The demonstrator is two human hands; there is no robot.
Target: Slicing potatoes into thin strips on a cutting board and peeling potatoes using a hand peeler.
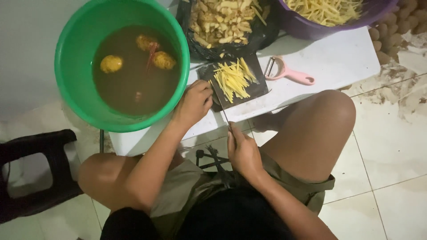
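While right hand (243,153) grips knife (222,109), green bucket (71,66) holds potatoes (111,63).

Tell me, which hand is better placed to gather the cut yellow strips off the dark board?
Probably the left hand: it rests at the cutting board's edge beside the strips. The right hand holds the knife.

The room is dim and warm-toned, with soft light falling from above onto the white table (338,62) at the far side. The near lap sinks into shadow. Everything looks slightly soft and grainy, without harsh glare.
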